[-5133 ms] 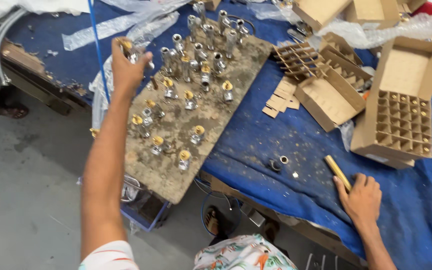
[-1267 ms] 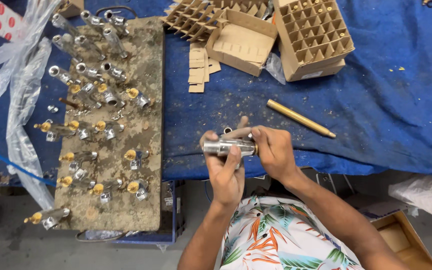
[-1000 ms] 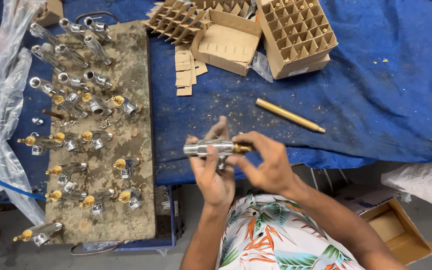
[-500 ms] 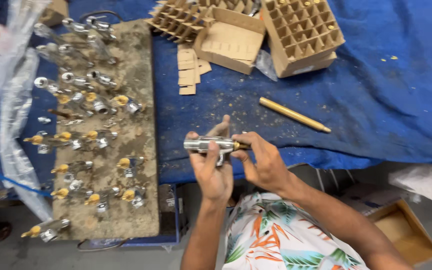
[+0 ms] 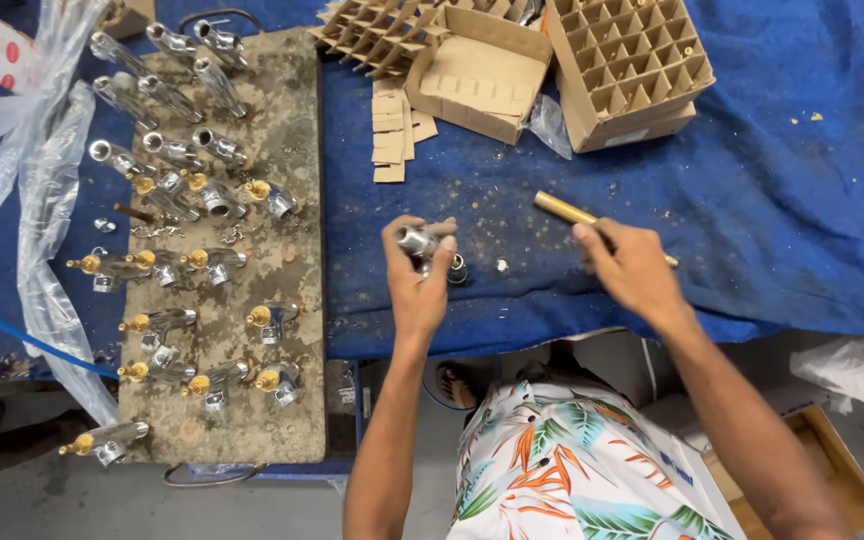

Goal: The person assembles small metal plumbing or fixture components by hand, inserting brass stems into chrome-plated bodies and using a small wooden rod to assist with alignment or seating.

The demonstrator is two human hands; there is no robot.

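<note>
Near the middle of the frame, your left hand (image 5: 418, 282) is curled around a shiny metal tap piece (image 5: 414, 240). Your fingers wrap it and its round open end peeks out at the top of your fist. Just right of that hand, a small dark ring (image 5: 458, 270) lies on the blue cloth (image 5: 782, 190).

Your right hand (image 5: 632, 268) is to the right of the middle, lying over a gold-coloured stick (image 5: 564, 210). Your fingers are bent over it, and the stick's left end pokes out to the upper left of your fingertips. You cannot tell from here if the hand grips the stick tight or only rests on it.

On the left side sits a worn board (image 5: 287, 150) with many shiny taps (image 5: 167, 150) on it, some with gold ends. At the far left lies clear plastic wrap (image 5: 47, 190).

At the top right stands a cardboard box with little square cells (image 5: 632, 60). Beside it, at the top middle, is an open flat box (image 5: 467, 80), with loose card strips (image 5: 389, 135) just to its left.
</note>
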